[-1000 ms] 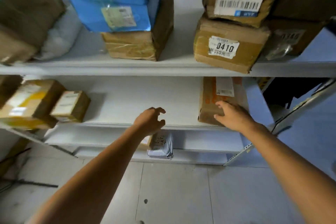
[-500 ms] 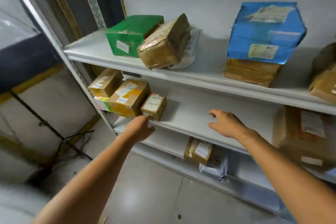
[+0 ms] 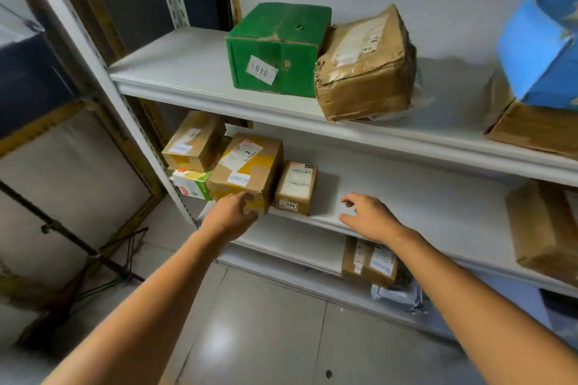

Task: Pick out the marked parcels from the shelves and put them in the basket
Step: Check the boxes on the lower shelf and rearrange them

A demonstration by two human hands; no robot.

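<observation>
Presently: taped carton (image 3: 247,172), middle shelf (image 3: 406,197); stiff, likely light, best slid out and clasped by both sides. Grasp unclear for left hand (image 3: 230,217), touching its front corner; right hand (image 3: 369,217) released.

The lower front corner of a taped cardboard box (image 3: 247,170) is being touched by the left hand (image 3: 230,217) — whether it is being gripped cannot be told. The right hand (image 3: 369,217) is being held over the middle shelf (image 3: 438,212), fingers loosely spread, holding nothing. Between the two hands, just right of the contact point, a small box marked 0461 (image 3: 297,187) is being left untouched. Well above the hands, a green box (image 3: 278,47) is being pressed against by a crumpled brown parcel (image 3: 366,62).
</observation>
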